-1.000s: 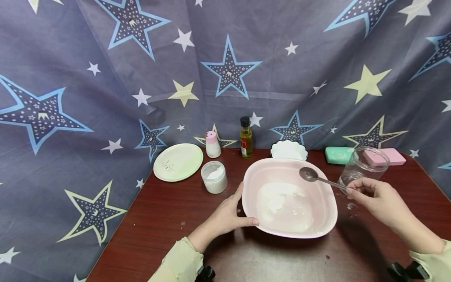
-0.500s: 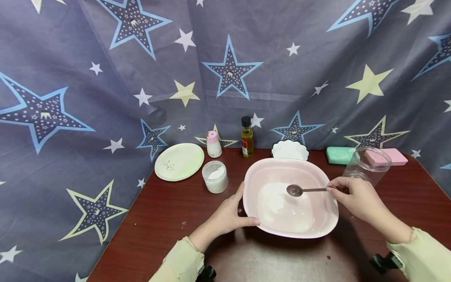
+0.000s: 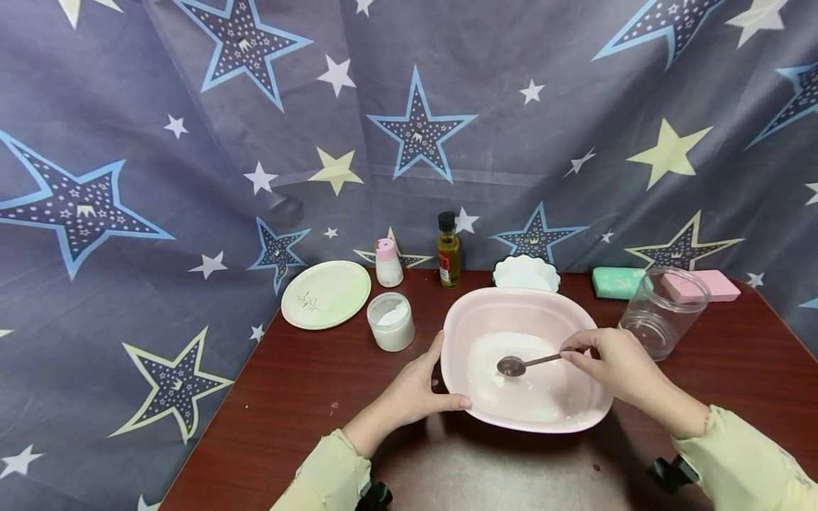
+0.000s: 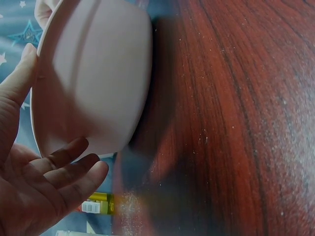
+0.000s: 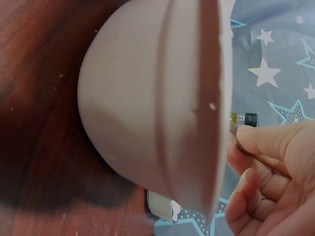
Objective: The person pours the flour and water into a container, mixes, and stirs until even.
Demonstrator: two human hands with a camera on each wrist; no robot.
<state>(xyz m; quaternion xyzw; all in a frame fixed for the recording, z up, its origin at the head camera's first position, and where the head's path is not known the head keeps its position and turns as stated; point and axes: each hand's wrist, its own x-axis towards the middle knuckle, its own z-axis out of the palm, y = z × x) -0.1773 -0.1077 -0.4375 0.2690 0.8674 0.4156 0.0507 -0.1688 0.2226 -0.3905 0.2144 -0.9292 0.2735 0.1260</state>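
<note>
right hand [image 3: 616,358]: pinching spoon [image 3: 519,365] | spoon's head: left of it, over basin [image 3: 524,314] | left hand [image 3: 409,389]: fingers apart, touching basin's left side

The head camera looks forward and down from above the near side of the table [image 3: 287,411], far enough back to take in the whole basin [image 3: 476,323], the left hand [image 3: 409,390], the right hand [image 3: 620,362] and the starred cloth [image 3: 377,42] behind. Both wrist cameras sit low and close, facing the basin's outer wall from opposite sides, their pictures turned sideways: tabletop right in the left view, left in the right. Those two share the basin, cloth and oil bottle [image 3: 449,259].
</note>
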